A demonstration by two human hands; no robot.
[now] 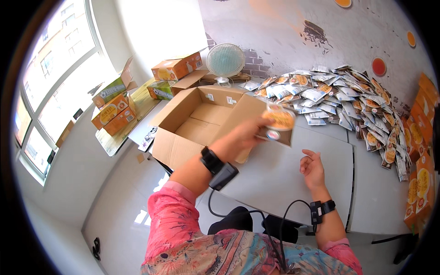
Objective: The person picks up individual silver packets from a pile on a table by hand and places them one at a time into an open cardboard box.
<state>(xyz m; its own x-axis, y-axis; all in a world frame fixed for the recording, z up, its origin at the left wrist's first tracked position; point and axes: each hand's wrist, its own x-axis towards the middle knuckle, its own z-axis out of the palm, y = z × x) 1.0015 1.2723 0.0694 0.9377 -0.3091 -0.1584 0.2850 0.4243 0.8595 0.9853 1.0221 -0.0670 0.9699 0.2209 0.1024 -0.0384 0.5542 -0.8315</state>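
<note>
Left hand (250, 133) pinches a brown packet (280, 123) by its left edge, just right of the open carton (174, 149); right hand (313, 169) empty, fingers loosely curled. One-edge grip (looks slick to me) could slip if swung fast.

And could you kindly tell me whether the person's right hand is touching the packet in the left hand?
Apart: the head view shows the right hand clear of the packet, with grey tabletop visible between them.
</note>
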